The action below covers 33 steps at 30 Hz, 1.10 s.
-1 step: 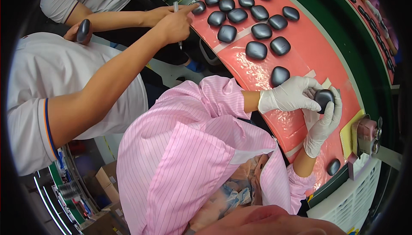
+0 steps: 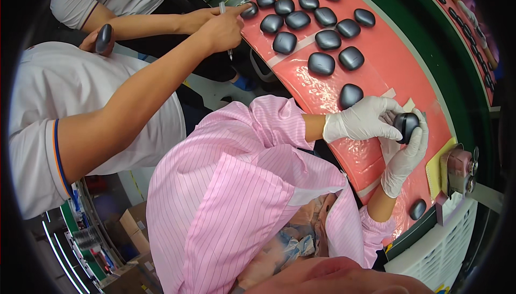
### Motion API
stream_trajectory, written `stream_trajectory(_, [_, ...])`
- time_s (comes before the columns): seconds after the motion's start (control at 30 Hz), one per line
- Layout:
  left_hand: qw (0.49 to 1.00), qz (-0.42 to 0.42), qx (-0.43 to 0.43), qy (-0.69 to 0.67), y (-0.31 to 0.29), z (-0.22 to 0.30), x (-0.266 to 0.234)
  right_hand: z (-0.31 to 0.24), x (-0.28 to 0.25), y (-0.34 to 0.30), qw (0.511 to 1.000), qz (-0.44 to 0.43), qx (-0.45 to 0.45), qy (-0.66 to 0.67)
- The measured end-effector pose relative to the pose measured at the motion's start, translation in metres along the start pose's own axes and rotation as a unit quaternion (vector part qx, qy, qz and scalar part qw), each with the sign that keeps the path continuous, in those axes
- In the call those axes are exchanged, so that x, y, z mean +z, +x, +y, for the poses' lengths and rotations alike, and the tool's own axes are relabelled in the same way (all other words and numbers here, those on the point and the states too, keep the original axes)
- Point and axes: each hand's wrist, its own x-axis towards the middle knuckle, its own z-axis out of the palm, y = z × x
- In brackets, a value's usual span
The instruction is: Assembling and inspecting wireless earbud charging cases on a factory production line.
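Left hand (image 2: 370, 118), right hand (image 2: 407, 157) both grasping case (image 2: 406, 127), frame's right; likely light, stiff, slick; best held by edges.

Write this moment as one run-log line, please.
left hand: holds dark case | right hand: holds same case | more cases: on pink mat

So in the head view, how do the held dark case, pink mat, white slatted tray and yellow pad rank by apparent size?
1. Pink mat
2. White slatted tray
3. Yellow pad, partly covered
4. Held dark case
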Motion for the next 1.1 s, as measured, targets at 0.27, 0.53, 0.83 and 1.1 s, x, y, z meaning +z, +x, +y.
stream_trajectory(0.27, [0.999,-0.039,0.004,0.012,-0.003,0.001,-0.008,0.005,-0.005,0.001,0.993,0.019,0.071,0.091])
stream_trajectory(0.53, [1.0,-0.02,0.006,0.006,-0.005,-0.008,-0.006,0.007,-0.006,-0.003,0.997,-0.008,0.042,0.056])
stream_trajectory(0.83, [1.0,-0.007,0.008,0.008,-0.005,-0.005,-0.006,0.0,0.002,-0.007,0.994,-0.053,0.025,0.098])
stream_trajectory(1.1, [0.997,0.016,0.021,0.069,-0.011,0.0,-0.008,0.009,-0.002,-0.01,0.983,-0.106,0.049,0.141])
